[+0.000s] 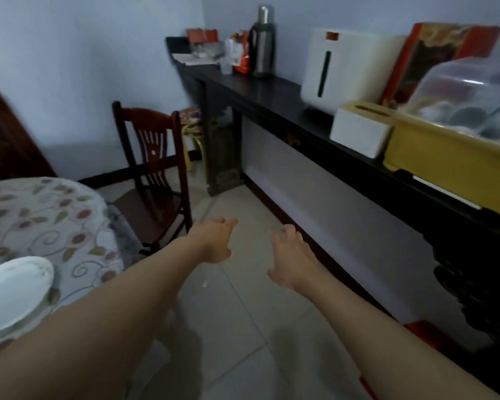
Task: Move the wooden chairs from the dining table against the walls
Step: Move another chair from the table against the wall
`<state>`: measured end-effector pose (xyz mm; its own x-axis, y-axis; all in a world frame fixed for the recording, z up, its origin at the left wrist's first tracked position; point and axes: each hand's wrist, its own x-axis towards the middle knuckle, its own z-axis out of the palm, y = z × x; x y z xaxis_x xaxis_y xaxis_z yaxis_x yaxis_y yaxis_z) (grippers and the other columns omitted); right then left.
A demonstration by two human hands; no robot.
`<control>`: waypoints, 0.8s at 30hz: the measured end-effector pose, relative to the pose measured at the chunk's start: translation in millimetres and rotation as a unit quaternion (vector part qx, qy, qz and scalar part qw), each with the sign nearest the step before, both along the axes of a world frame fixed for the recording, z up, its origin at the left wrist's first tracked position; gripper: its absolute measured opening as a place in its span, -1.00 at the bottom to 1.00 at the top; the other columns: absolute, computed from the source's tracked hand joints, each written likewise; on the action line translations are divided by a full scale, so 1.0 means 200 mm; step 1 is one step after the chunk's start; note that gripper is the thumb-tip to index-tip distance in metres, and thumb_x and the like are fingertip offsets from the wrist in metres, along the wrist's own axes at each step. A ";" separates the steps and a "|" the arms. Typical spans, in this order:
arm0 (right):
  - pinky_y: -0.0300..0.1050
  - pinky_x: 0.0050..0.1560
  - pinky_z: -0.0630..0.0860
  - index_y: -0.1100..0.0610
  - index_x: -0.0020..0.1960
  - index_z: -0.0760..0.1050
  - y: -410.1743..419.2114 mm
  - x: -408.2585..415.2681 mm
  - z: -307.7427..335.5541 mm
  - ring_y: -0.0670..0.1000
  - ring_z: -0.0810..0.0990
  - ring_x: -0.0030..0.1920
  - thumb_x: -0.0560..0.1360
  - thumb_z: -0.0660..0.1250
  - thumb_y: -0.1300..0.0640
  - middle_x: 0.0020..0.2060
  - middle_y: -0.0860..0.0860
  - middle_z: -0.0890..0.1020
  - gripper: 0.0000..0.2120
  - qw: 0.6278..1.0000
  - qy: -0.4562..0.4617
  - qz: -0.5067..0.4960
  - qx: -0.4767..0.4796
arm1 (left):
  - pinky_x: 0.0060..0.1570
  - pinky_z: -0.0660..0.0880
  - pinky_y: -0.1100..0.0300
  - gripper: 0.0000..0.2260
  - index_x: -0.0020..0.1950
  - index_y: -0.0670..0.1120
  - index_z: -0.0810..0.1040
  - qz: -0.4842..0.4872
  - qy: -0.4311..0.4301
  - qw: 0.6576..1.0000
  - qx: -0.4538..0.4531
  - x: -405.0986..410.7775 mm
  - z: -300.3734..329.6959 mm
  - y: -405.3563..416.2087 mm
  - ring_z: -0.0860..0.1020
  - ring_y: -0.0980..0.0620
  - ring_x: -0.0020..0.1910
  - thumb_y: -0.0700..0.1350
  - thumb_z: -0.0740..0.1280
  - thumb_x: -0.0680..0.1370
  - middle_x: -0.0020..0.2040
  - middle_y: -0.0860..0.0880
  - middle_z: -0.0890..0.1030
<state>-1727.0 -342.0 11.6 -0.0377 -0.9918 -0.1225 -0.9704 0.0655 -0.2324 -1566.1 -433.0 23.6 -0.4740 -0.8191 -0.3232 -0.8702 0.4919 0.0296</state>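
A dark wooden chair (152, 174) with a carved slatted back stands at the round dining table (70, 226), its seat tucked toward the flowered tablecloth. Both my arms reach forward over the tiled floor. My left hand (217, 241) hovers just right of the chair's seat, fingers apart, holding nothing and not touching the chair. My right hand (290, 256) is beside it, nearer the wall, fingers also spread and empty.
A long dark sideboard (272, 93) runs along the right wall, carrying a thermos (261, 41), a white appliance (344, 67), a tissue box (361, 128) and a yellow dish rack (445, 151). A cushioned stool (192, 122) stands in the far corner. A white plate (12, 293) lies on the table.
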 end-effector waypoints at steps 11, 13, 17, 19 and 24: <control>-0.02 0.25 0.32 0.14 0.32 0.22 -0.84 0.24 -0.03 0.17 0.25 0.30 0.40 0.39 0.12 0.33 0.18 0.21 -0.42 0.991 -0.005 0.131 -0.005 | 0.30 0.25 -0.11 -0.30 0.50 -0.01 0.05 0.111 0.019 0.993 -0.021 0.29 -0.07 -0.57 0.29 -0.17 0.40 0.04 0.34 0.47 0.46 -0.11 0.27; -0.02 0.25 0.33 0.13 0.30 0.24 -1.00 0.29 -0.03 0.17 0.27 0.29 0.40 0.39 0.14 0.32 0.18 0.22 -0.46 0.990 -0.002 0.138 -0.007 | 0.30 0.25 -0.12 -0.30 0.50 0.00 0.05 0.123 0.024 0.992 -0.022 0.35 -0.09 -0.73 0.30 -0.16 0.39 0.04 0.35 0.46 0.46 -0.11 0.27; -0.01 0.26 0.32 0.13 0.32 0.23 -1.35 0.38 -0.02 0.18 0.26 0.30 0.40 0.38 0.14 0.34 0.19 0.21 -0.44 0.990 0.012 0.143 -0.003 | 0.30 0.26 -0.13 -0.31 0.48 0.00 0.09 0.142 0.034 0.989 -0.022 0.45 -0.09 -1.07 0.32 -0.17 0.37 0.05 0.36 0.45 0.43 -0.11 0.31; 0.00 0.25 0.32 0.12 0.35 0.20 -1.51 0.42 -0.01 0.19 0.25 0.31 0.41 0.38 0.12 0.35 0.18 0.19 -0.41 0.990 0.008 0.142 -0.007 | 0.29 0.25 -0.13 -0.35 0.46 -0.01 0.13 0.140 0.046 0.989 -0.032 0.50 -0.09 -1.22 0.33 -0.17 0.35 0.04 0.34 0.46 0.41 -0.12 0.33; 0.01 0.28 0.35 0.09 0.39 0.16 -1.87 0.49 0.02 0.18 0.26 0.31 0.38 0.43 0.07 0.34 0.16 0.18 -0.31 0.988 -0.006 0.155 -0.021 | 0.33 0.23 -0.14 -0.31 0.49 -0.01 0.09 0.146 0.039 0.988 -0.036 0.56 -0.04 -1.56 0.30 -0.16 0.39 0.03 0.36 0.47 0.44 -0.11 0.30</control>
<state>-1629.7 -716.8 15.8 0.2693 -0.9598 -0.0792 -0.9396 -0.2438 -0.2402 -1453.9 -744.1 14.7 -0.2346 -0.9441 -0.2317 -0.9719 0.2228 0.0761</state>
